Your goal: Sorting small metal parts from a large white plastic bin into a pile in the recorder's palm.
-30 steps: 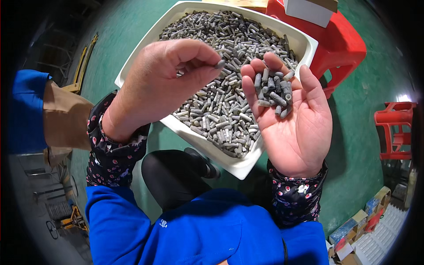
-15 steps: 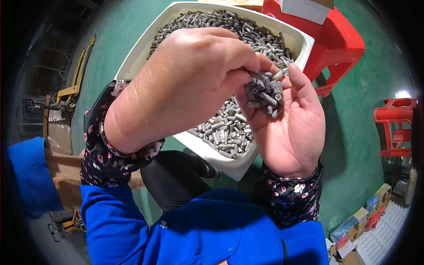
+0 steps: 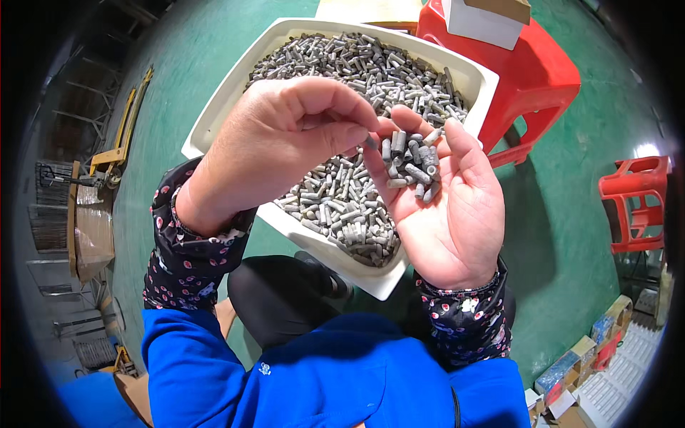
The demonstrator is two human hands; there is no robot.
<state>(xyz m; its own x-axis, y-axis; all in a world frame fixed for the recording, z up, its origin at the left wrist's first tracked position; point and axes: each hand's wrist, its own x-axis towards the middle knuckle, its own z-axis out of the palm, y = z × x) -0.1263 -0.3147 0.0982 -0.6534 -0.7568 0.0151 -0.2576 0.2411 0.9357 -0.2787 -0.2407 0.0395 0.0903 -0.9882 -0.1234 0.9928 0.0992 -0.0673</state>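
Short grey cylinders, like small tubes or pellets, fill a white plastic basin (image 3: 198,143) in front of me. My right hand (image 3: 453,214) is palm up over the basin's right side, fingers curled up around a small heap of grey cylinders (image 3: 414,165). Some of these show a hole in the end. Just left of that heap, my left hand (image 3: 303,135) is closed in a pinch, with one small dark grey cylinder (image 3: 370,143) at the fingertips, partly hidden. Both forearms wear dark flowered sleeve covers.
A red plastic stool (image 3: 535,78) with a white box (image 3: 484,25) on it stands beyond the basin to the right. Another red stool (image 3: 638,203) is farther right. A yellow pallet jack (image 3: 118,146) stands at left. Cartons (image 3: 571,364) lie at lower right.
My left hand has drawn back from the heap, leaving more of it in sight, with a small cylinder at its fingertips. My right hand has shifted slightly left. The blue-clothed person at left sits lower in view.
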